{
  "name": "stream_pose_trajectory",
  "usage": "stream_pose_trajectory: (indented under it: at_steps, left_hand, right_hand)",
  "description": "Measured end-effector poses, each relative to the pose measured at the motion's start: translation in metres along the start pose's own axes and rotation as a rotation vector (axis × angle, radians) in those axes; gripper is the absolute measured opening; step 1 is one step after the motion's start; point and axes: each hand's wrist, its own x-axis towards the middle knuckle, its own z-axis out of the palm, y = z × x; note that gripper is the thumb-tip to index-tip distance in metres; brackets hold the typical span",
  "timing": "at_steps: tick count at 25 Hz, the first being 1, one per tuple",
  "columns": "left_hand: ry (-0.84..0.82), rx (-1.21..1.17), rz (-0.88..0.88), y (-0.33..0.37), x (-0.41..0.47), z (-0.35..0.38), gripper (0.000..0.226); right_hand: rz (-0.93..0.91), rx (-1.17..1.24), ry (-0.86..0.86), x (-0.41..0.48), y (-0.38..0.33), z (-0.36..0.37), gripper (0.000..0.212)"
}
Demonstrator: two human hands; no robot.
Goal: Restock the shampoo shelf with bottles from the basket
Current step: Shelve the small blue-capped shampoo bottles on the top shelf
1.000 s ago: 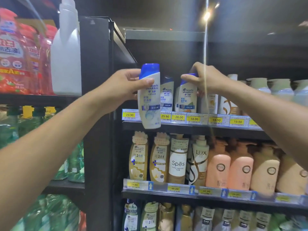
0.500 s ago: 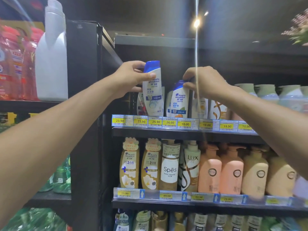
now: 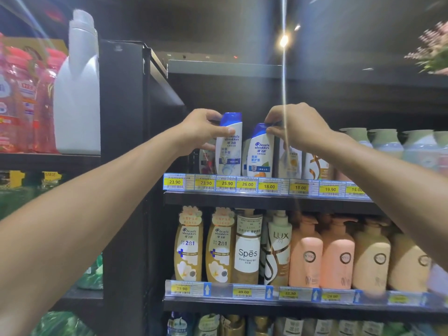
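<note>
Head view: both arms reach up to the top shampoo shelf (image 3: 266,199), which has a price-tag strip (image 3: 269,186) along its front edge.

L hand (image 3: 202,132) grips a white H&S bottle (image 3: 229,154) w/ blue cap. The thumb lies across the front just under the cap and the fingers are curled round the back and left side. The bottle is upright, long axis vertical, cap up, label facing the camera. It sits above the 25.90 tag, near the shelf's left end. Its base is hidden behind the strip, so can't tell if it's resting on the shelf.

R hand (image 3: 297,128) pinches the blue cap of a 2nd H&S bottle (image 3: 260,156) betw. thumb and forefinger, other fingers curled above. That bottle is also upright, cap up, label forward, standing just right of the 1st, above the 26.00 tag. Its cap sits lower than the 1st bottle's.

A small dark bottle (image 3: 206,162) shows behind and left of the 1st. Cream and orange-label bottles (image 3: 291,163) stand to the right, under the R wrist, with pale green-capped bottles (image 3: 385,141) further right.

Next shelf down: two gold 2-in-1 bottles (image 3: 189,246), a Spes bottle (image 3: 247,251), a LUX pump bottle (image 3: 278,248) and pink pump bottles (image 3: 306,258).

Left unit: a white jug (image 3: 77,98) beside red bottles (image 3: 24,100).
</note>
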Motion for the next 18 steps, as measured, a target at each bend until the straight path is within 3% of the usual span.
stream_pose_trajectory:
  at_steps: [18]
  left_hand:
    - [0.105, 0.105, -0.021, -0.008, -0.009, 0.014, 0.044]
  right_hand:
    - [0.065, 0.047, -0.021, -0.013, -0.01, -0.001, 0.019]
